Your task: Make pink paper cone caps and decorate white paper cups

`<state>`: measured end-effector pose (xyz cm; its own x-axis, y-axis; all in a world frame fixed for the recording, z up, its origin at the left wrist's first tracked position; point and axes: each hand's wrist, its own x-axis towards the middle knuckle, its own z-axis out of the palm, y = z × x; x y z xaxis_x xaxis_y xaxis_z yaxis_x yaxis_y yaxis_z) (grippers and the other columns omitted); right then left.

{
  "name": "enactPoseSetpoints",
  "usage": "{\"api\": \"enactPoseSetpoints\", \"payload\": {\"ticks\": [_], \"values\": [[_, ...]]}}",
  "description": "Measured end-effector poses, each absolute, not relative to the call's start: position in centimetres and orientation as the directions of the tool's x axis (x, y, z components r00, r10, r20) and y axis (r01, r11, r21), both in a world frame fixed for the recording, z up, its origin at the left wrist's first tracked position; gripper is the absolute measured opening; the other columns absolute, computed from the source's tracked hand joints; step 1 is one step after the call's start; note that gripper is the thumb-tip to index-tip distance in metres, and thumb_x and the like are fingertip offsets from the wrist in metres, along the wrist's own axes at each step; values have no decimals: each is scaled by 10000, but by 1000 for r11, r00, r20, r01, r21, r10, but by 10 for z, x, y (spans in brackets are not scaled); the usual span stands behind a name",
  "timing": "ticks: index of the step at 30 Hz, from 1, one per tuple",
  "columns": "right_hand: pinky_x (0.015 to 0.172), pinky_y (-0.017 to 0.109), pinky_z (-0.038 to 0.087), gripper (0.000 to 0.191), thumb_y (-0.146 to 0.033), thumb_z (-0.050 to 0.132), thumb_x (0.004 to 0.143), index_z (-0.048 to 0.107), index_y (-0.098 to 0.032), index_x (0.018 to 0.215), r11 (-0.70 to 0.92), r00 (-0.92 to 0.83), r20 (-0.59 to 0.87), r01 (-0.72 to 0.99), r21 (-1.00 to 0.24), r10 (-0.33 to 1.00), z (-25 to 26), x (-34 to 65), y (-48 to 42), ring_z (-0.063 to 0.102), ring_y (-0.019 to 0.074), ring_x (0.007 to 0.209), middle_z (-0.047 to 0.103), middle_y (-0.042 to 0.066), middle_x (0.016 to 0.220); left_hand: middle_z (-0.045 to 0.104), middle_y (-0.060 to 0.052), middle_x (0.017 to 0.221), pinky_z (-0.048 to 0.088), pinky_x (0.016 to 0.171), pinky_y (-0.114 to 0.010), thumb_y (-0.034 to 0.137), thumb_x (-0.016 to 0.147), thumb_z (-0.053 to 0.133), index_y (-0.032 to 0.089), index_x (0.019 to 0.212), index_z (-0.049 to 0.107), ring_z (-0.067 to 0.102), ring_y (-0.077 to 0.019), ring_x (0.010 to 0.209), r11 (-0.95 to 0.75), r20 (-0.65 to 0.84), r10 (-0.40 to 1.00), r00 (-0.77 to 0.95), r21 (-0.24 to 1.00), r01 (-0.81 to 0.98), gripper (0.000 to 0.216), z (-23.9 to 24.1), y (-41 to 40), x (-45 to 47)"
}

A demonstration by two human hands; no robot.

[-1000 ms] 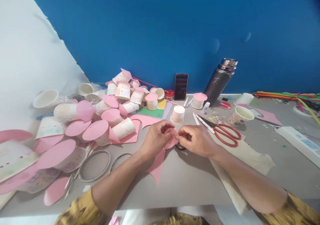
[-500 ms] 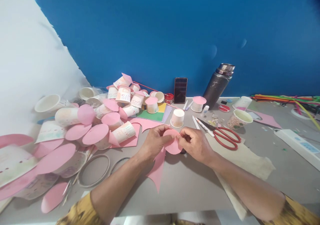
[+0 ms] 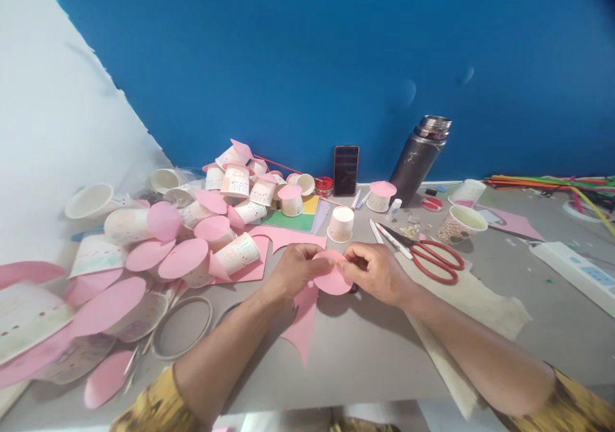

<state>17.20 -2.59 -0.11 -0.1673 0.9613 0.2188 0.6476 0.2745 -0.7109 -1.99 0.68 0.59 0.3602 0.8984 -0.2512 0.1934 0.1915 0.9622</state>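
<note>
A round pink paper disc (image 3: 332, 281) is pinched between both hands above the table. My left hand (image 3: 298, 270) grips its left edge, thumb lying on top. From the other side, my right hand (image 3: 375, 270) pinches it with thumb and forefinger; the other fingers are curled. Just beyond the disc an upside-down white paper cup (image 3: 341, 224) stands on the table. Under my left hand lies a pink paper offcut (image 3: 303, 323) with a curved cut edge. Red-handled scissors (image 3: 435, 259) and white markers (image 3: 394, 241) rest beyond my right hand.
Many decorated cups with pink paper tops (image 3: 235, 252) are heaped at the left. Along the blue wall stand a phone (image 3: 346, 170) and a dark flask (image 3: 419, 163). A patterned cup (image 3: 461, 225), a cloth (image 3: 480, 304) and a power strip (image 3: 576, 278) are on the right. Grey tape rings (image 3: 182, 327) lie left.
Both hands hold the pink disc in nearly the same place. The disc looks slightly more tilted and bent at its upper edge. The camera view has shifted a little.
</note>
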Motion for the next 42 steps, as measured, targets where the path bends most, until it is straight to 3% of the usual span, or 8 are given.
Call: {"api": "enactPoseSetpoints", "payload": {"ticks": [7,16,24,28,37,39,42], "values": [[555,246,382,156,-309,546,829,607,-198,738,182,-183,106,473,-862,977,4,176,-24,511,129,598,621,-17,681,626,-24,628,362,580,-275,407,649,816,143,709,752,524,-142,601,241,-257,909,328,966,88,278,-1,10,-20],[522,241,338,132,-251,551,768,569,-205,646,161,-147,105,458,-874,984,6,175,-21,470,118,564,587,-35,615,560,5,598,290,559,-258,436,684,798,172,640,735,443,-122,593,203,-235,897,375,971,124,275,1,8,-21],[553,233,379,175,-347,667,776,636,-176,800,99,-135,51,373,-922,989,4,179,-14,522,120,592,616,-24,661,609,-17,654,324,595,-272,446,651,839,161,663,743,475,-145,651,215,-245,908,340,969,124,301,4,11,-22],[550,221,356,219,-376,712,781,656,-165,793,136,-172,68,420,-897,983,3,183,-9,491,106,596,608,-32,662,645,-45,661,344,582,-284,476,631,848,144,696,768,503,-159,631,227,-247,903,352,969,96,348,3,14,-23],[512,195,369,263,-421,741,795,693,-164,767,115,-337,-55,463,-879,940,17,190,-8,545,107,589,646,-34,656,634,-25,626,310,556,-265,478,662,836,160,727,791,480,-137,581,243,-244,884,400,969,54,327,-7,17,-23],[519,202,410,236,-396,739,794,709,-167,752,84,-305,-76,478,-874,949,22,200,-11,581,112,572,692,-21,669,621,-24,614,304,549,-263,493,657,837,152,718,787,475,-136,574,240,-248,886,392,968,68,349,-5,15,-23],[525,215,414,229,-364,712,805,686,-165,695,15,-75,-28,519,-855,997,23,225,-8,586,122,561,698,-2,647,611,-18,602,298,550,-257,496,642,844,152,724,790,467,-129,567,246,-257,892,371,966,78,358,-1,13,-22]]}}
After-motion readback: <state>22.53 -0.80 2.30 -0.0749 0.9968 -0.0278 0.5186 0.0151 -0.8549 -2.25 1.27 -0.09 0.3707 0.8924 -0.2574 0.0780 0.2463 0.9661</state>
